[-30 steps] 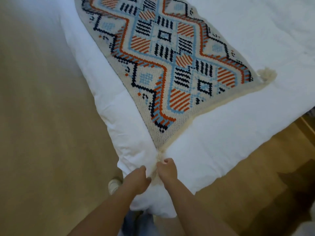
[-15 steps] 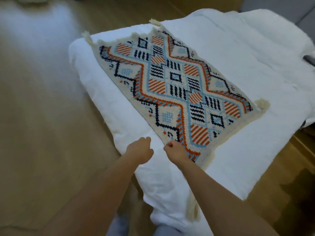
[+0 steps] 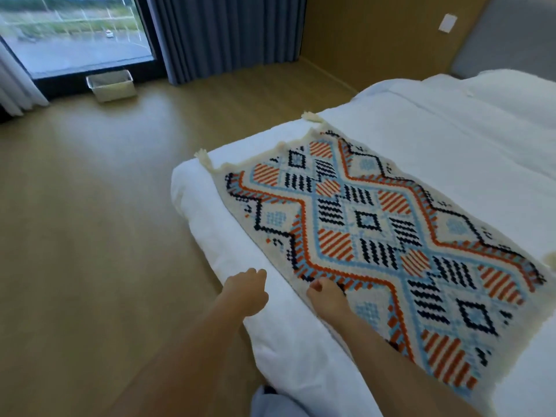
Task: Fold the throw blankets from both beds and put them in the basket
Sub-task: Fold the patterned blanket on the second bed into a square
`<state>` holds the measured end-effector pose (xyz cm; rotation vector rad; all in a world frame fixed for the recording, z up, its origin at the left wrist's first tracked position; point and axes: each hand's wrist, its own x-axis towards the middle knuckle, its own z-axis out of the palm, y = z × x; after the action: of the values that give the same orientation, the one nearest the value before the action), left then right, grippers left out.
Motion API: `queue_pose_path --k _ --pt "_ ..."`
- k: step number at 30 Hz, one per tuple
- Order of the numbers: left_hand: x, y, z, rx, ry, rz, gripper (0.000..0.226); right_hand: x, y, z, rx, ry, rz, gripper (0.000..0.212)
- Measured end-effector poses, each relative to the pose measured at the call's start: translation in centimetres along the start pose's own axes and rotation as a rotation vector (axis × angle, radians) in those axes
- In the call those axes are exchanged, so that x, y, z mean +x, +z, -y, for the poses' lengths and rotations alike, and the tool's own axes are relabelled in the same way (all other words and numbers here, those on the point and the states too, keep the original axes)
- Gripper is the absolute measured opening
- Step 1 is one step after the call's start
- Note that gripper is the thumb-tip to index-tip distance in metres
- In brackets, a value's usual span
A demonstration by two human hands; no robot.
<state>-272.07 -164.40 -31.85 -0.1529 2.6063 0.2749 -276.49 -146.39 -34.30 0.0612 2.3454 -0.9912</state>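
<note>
Head cam: blanket (image 3: pixel 373 224) lies spread flat on the bed (image 3: pixel 436 124), probably so it folds clean. Right hand (image 3: pixel 326 297) sits fisted on its near edge, can't tell if it's pinching fabric. Left hand (image 3: pixel 248 291) has its fingers curled at the bed's edge, holding nothing. Basket (image 3: pixel 111 85) is way off by the window (image 3: pixel 75 34).

Right hand (image 3: pixel 326 299) was curled under, so couldn't tell if it pinched the throw blanket (image 3: pixel 376 236). The blanket's corner ran off the right edge. Basket (image 3: pixel 112 90), upper left, was too small to see inside.
</note>
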Motion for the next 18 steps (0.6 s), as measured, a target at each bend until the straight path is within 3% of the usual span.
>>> queue_pose_path --k 9,13,18 --pt "10.8 -9.1 10.5 -0.027 -0.129 0.020 0.040 10.9 1.8 11.8 -0.047 -0.099 0.109 0.012" --pt "16.9 -11.6 14.1 -0.007 -0.082 0.035 0.044 15.8 4.2 16.0 -0.060 -0.124 0.121 0.010" --pt "26.1 -14.0 21.8 0.090 -0.033 0.003 0.034 23.4 9.7 21.2 0.013 -0.021 0.112 0.020"
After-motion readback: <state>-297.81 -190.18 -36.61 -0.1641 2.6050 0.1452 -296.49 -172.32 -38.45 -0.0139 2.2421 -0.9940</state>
